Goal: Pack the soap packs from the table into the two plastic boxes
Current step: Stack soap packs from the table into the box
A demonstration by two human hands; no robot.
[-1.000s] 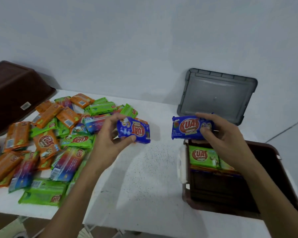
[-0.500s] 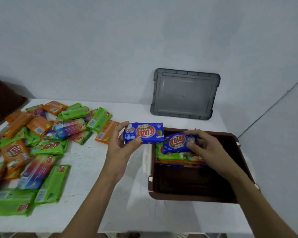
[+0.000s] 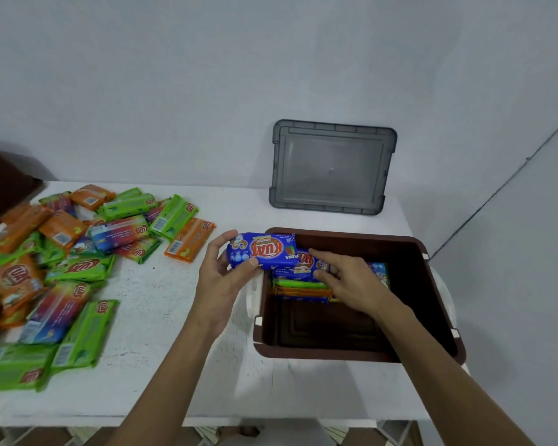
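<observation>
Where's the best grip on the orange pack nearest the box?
Pinch the orange soap pack across its long edges at mid-length, from straight above. It lies flat on the table; its box-side edge is bare, a green pack crowds its far left.

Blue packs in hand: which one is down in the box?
The right pack, under the right hand, on the stack in the box. The left hand holds the left pack over the box's rim.

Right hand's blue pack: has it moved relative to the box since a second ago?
Yes. The pack went down from above the far rim of the box onto the stack inside, right hand gripping it.
</observation>
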